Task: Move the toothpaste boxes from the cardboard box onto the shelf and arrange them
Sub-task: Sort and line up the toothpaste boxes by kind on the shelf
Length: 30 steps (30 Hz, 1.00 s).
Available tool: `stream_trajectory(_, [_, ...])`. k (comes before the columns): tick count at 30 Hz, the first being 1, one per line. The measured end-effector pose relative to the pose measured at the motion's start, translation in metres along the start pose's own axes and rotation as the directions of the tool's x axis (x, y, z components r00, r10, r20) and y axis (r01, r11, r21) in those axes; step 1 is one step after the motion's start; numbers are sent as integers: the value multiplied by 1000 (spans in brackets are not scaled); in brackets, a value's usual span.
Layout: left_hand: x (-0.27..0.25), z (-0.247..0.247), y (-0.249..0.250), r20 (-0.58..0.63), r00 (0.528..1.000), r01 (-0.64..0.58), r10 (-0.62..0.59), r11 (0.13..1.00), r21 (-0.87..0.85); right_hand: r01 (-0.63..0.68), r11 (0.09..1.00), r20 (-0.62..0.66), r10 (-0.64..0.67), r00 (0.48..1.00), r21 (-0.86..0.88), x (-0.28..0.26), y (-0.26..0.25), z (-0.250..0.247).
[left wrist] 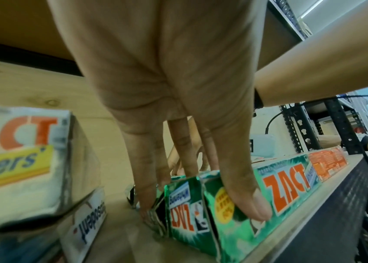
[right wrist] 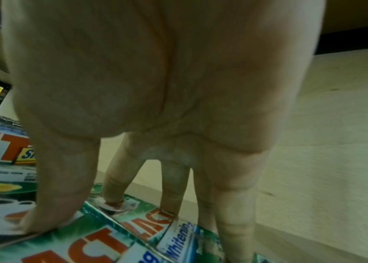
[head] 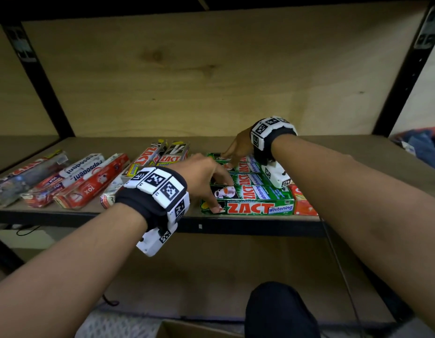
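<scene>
Several green ZACT Whitening toothpaste boxes (head: 250, 207) lie side by side, lengthwise, at the front of the wooden shelf (head: 357, 152). My left hand (head: 217, 195) is at their left ends. Its thumb (left wrist: 246, 201) rests on the front box (left wrist: 286, 179) and its straight fingers touch the ends of the boxes behind. My right hand (head: 229, 157) reaches over the rear of the group. Its straight fingertips (right wrist: 111, 199) press down on the tops of the rear green boxes (right wrist: 102, 243). Neither hand holds a box off the shelf.
White ZACT Smokers boxes (head: 160, 157) lie just left of the green group, and red Pepsodent boxes (head: 89, 176) lie further left. An orange box (head: 303, 203) sits against the green group's right end. The cardboard box's edge (head: 187, 330) shows at the bottom. Black uprights (head: 41, 76) frame the shelf.
</scene>
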<state>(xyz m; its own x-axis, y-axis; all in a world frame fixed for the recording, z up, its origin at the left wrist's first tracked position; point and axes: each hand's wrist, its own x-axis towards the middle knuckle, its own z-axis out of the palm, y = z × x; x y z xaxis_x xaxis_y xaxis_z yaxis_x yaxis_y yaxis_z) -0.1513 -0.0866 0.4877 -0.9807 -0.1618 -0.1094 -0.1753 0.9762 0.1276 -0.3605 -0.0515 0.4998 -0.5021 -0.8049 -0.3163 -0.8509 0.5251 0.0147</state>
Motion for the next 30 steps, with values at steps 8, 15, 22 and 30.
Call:
stream_trajectory(8, [-5, -8, -2, 83, 996, -11, 13, 999, -32, -130, 991, -56, 129, 990, -25, 15, 8, 8])
stream_trajectory(15, [-41, -50, -33, -98, 989, 104, -112, 991, -80, -16, 998, -192, 28, 981, 67, -21, -45, -4])
stream_trajectory(22, [-68, -58, -84, -183, 870, 457, -457, 888, -48, 72, 894, -170, 5, 985, 442, -56, -111, -14])
stream_trajectory(30, [-74, -56, -99, 12, 828, 556, -561, 817, -153, -10, 851, 9, 6, 1000, 524, -57, -158, -15])
